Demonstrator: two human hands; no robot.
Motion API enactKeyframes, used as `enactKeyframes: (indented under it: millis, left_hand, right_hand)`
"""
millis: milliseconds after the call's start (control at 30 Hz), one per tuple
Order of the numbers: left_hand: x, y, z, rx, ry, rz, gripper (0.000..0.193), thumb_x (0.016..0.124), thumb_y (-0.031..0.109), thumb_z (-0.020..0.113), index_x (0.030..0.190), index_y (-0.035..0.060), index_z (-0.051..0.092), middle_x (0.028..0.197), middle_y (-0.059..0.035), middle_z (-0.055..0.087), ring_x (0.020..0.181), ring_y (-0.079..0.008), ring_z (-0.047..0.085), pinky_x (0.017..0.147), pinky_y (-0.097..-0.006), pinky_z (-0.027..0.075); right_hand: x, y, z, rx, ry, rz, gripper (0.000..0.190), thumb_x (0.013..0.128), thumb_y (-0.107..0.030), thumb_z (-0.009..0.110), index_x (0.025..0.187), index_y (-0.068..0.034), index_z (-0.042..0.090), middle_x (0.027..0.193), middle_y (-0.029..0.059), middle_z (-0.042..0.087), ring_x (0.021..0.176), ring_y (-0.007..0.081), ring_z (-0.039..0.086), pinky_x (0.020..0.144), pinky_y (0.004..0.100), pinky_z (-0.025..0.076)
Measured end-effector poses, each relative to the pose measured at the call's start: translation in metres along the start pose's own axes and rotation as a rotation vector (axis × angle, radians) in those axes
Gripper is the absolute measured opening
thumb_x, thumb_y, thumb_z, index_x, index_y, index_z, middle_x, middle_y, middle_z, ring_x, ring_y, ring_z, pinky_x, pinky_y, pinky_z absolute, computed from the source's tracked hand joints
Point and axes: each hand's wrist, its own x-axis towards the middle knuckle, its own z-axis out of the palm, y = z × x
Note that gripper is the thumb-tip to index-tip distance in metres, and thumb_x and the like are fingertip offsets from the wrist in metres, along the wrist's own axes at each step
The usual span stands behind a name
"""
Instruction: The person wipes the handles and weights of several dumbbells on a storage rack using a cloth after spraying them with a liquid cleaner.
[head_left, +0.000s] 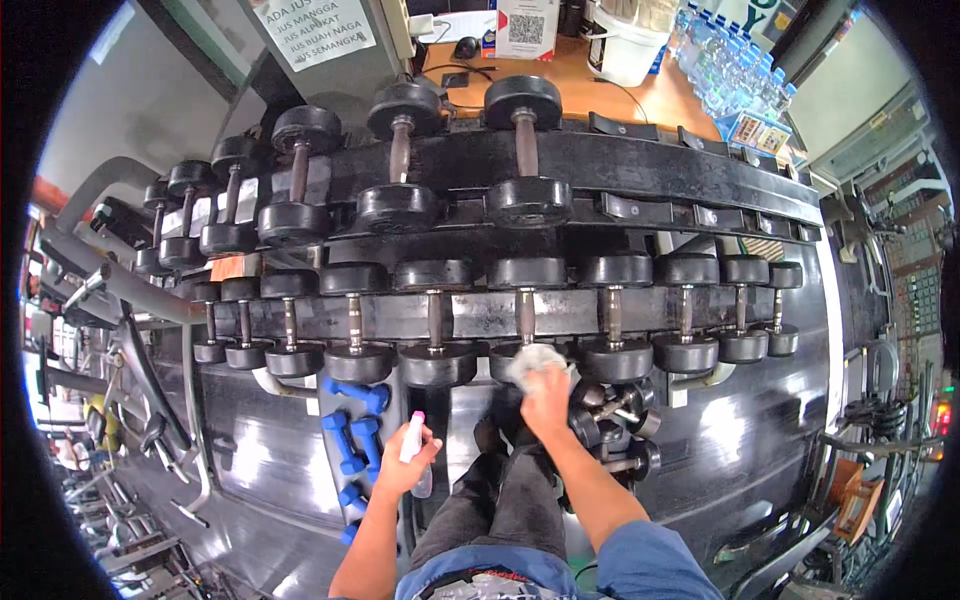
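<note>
In my left hand (401, 461) is a small clear spray bottle (421, 480) with a white and pink top, held low beside my legs. My right hand (546, 401) grips a pale cloth (538, 364), slightly blurred, against the near head of a black dumbbell (527, 315) on the lower rack. The cloth covers much of that head. Other black dumbbells stand on both sides, among them one to the left (436, 322) and one to the right (615, 322).
An upper rack tier (615, 165) holds several larger dumbbells at its left. Blue dumbbells (345, 442) and chrome-handled ones (619, 412) lie low near my legs. Behind stands a wooden desk (472, 94) with a white bucket (626, 52) and water bottles (731, 64). Gym machines (142, 375) flank the left.
</note>
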Motion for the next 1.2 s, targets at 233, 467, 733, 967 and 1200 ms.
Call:
enactKeyframes:
  millis: [233,467,733,967,1200]
  left_hand:
    - [0.005,0.038,0.016,-0.142,-0.026,0.004,0.018,0.086,0.002,0.073,0.096,0.0040,0.058,0.079,0.0000,0.059,0.069,-0.0102,0.061,0.061,-0.0275,0.051]
    - [0.001,0.029,0.002,0.059,-0.016,0.125,0.017,0.086,0.001,0.073,0.095,0.0044,0.059,0.079,-0.0004,0.060,0.068,-0.0103,0.061,0.062,-0.0272,0.051]
    - [-0.007,0.040,0.011,0.021,-0.021,-0.040,0.017,0.086,0.003,0.074,0.095,0.0054,0.060,0.082,0.0001,0.061,0.073,-0.0100,0.060,0.066,-0.0269,0.049]
    - [-0.005,0.023,0.001,-0.050,0.035,-0.051,0.018,0.085,0.004,0.074,0.095,0.0050,0.059,0.082,-0.0013,0.061,0.070,-0.0120,0.062,0.067,-0.0287,0.050]
    - [-0.001,0.005,0.013,-0.140,0.053,-0.130,0.018,0.085,0.002,0.075,0.096,0.0046,0.060,0.083,-0.0011,0.062,0.068,-0.0117,0.063,0.063,-0.0296,0.054]
  right_hand:
    - [0.033,-0.014,0.019,-0.382,-0.414,-0.499,0.028,0.090,-0.020,0.053,0.115,-0.020,0.065,0.134,0.0004,0.055,0.120,0.0225,0.050,0.095,0.0450,0.041]
    - [-0.001,0.067,-0.016,0.098,0.149,0.177,0.036,0.084,-0.003,0.062,0.118,0.003,0.051,0.123,0.0251,0.052,0.112,0.0475,0.047,0.097,0.0550,0.039]
    - [0.025,-0.025,0.022,-0.333,-0.435,-0.358,0.030,0.085,-0.016,0.057,0.114,-0.020,0.065,0.137,0.0023,0.053,0.125,0.0275,0.047,0.098,0.0513,0.039]
    - [0.029,0.019,-0.020,-0.118,-0.287,-0.032,0.027,0.086,-0.010,0.060,0.114,-0.011,0.061,0.132,0.0131,0.054,0.119,0.0335,0.049,0.092,0.0478,0.041]
    - [0.004,-0.026,0.017,0.023,-0.008,0.063,0.037,0.077,-0.011,0.068,0.113,-0.009,0.060,0.129,0.0139,0.051,0.120,0.0372,0.047,0.096,0.0564,0.037]
